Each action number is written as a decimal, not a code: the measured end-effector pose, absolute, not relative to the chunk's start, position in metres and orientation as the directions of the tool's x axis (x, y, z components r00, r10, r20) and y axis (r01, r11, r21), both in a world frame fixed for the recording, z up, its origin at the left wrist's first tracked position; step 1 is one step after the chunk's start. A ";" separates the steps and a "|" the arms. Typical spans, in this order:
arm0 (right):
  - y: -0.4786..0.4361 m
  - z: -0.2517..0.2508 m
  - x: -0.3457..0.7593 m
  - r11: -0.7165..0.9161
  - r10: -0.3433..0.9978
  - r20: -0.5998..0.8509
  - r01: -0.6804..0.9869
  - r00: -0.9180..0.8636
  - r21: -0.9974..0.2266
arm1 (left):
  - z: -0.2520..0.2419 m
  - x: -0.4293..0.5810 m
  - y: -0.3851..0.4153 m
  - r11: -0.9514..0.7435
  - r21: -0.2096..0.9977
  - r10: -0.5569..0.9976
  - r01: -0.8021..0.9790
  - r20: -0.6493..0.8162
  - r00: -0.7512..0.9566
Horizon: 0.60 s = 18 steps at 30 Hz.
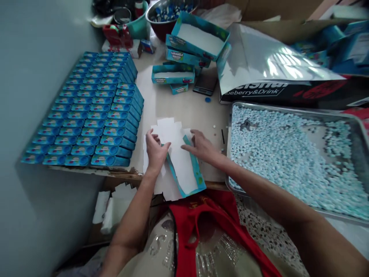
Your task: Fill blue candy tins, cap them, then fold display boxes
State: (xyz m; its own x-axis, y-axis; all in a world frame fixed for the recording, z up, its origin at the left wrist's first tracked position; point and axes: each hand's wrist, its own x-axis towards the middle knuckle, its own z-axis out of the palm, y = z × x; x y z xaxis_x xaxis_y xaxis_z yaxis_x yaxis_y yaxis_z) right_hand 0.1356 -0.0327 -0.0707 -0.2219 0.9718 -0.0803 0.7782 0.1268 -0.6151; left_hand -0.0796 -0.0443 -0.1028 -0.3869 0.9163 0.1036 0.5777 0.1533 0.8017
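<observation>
A partly folded cardboard box, white inside with teal side walls, lies in front of me at the table's front edge. Its far end still spreads flat as white flaps. My left hand is closed at the left wall, thumb toward the inside and fingers curled outside. On the opposite side, my right hand has its thumb over the right wall and its fingers beyond it. More white cardboard blanks lie underneath and to the left of the box.
Rows of small blue packs fill the table's left. Finished teal boxes stand at the back beside a small scale and a metal bowl. A metal tray of pale blue candies lies right, before a large carton.
</observation>
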 end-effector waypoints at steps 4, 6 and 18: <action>-0.033 -0.077 0.117 0.055 0.954 -0.214 0.823 -0.211 -0.565 | -0.110 -0.072 -0.080 0.154 0.813 0.839 0.561 0.192 -0.509; -0.041 -0.075 0.112 0.068 0.951 -0.230 0.866 -0.206 -0.496 | -0.107 -0.069 -0.086 0.206 0.738 0.880 0.643 0.148 -0.452; -0.062 -0.039 0.100 0.282 0.847 -0.392 0.928 -0.360 -0.242 | -0.091 -0.077 -0.081 0.271 0.912 0.859 0.306 -0.087 -0.504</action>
